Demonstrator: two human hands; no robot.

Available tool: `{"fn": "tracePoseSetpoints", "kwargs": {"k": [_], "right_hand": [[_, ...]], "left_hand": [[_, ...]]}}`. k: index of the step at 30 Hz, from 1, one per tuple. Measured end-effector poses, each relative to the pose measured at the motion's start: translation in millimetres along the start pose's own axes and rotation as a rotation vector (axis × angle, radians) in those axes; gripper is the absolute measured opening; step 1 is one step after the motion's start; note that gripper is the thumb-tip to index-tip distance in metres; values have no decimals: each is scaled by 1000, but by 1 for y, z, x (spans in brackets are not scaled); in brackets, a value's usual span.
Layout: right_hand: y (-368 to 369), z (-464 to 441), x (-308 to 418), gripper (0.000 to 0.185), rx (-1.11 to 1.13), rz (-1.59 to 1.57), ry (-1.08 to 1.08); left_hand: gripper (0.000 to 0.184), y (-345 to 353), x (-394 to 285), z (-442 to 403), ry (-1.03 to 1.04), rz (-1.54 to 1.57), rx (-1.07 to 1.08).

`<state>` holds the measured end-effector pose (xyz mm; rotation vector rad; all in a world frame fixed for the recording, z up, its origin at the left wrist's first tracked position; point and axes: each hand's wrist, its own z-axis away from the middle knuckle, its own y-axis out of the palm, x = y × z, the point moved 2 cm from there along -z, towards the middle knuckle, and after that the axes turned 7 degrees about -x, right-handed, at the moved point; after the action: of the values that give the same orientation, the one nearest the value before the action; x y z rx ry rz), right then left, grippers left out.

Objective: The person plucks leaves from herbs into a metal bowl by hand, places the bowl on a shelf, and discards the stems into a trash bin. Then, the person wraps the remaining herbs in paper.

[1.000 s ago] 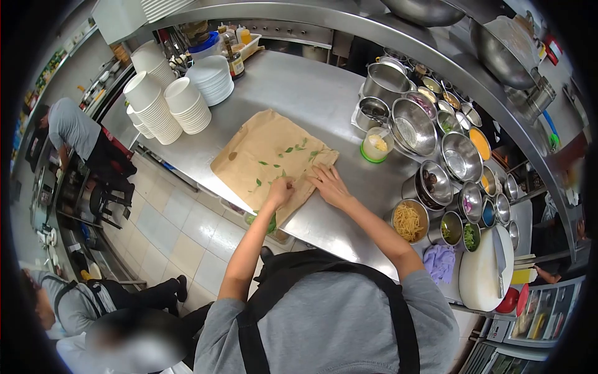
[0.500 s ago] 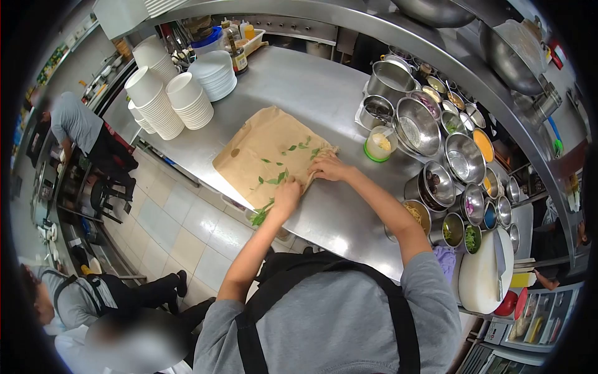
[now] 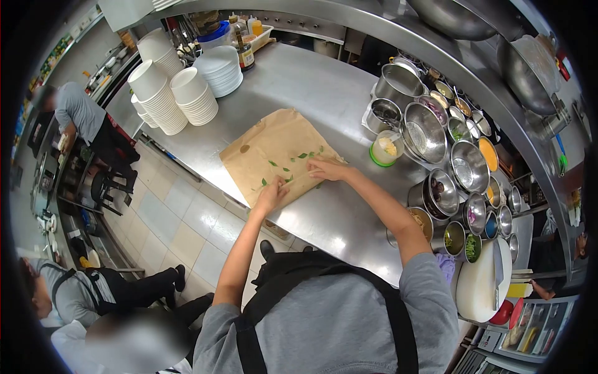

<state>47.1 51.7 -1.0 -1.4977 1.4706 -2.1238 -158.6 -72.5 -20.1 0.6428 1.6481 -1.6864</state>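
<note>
A sheet of brown paper lies on the steel counter with loose green leaves scattered over its near half. My left hand is at the paper's near edge, fingers drawn together beside a few leaves; whatever they pinch is hidden. Over the right part of the sheet, my right hand has its thumb and fingers closed near some leaves. I cannot make out what is between them.
Stacked white bowls and plates stand at the back left. Along the right are metal bowls, a green-based tub and a white board with a knife. Other people work to the left; a metal shelf runs overhead.
The bunch of leaves hanging by my left hand at the paper's edge is no longer visible. My right hand has moved inward from the crumpled right edge, and the paper lies flatter.
</note>
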Motion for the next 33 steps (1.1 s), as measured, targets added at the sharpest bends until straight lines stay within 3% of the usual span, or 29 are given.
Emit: {"fn": "tracePoseSetpoints", "kwargs": {"k": [4,7,13,18,19,22,26,31,33], "right_hand": [[8,2,2,25,-296,222,-145],[16,10,-1,28,-338,352,-243],[-1,35,-8,42,-174,390,-326],[-8,16,-6,36,99,155,-45],[-10,10,-7,35,176,137,10],[-12,-4,-12,29,21,264,-161],[-9,-30,-15,24,-10,314,-66],[9,-36,-16,26,-368,328,-118],[17,-31,-15,26,-328,311,-126]], "left_hand": [[24,5,6,-3,248,-117,-216],[23,7,1,3,335,-349,-290],[31,1,-13,47,408,-521,-396],[36,-10,8,61,413,-389,-424],[29,-14,11,57,404,-325,-426],[23,-28,23,37,220,-227,-254],[26,-43,39,2,104,-118,-172],[16,-47,33,-11,261,-428,-420],[15,-44,29,-12,412,-433,-546]]}}
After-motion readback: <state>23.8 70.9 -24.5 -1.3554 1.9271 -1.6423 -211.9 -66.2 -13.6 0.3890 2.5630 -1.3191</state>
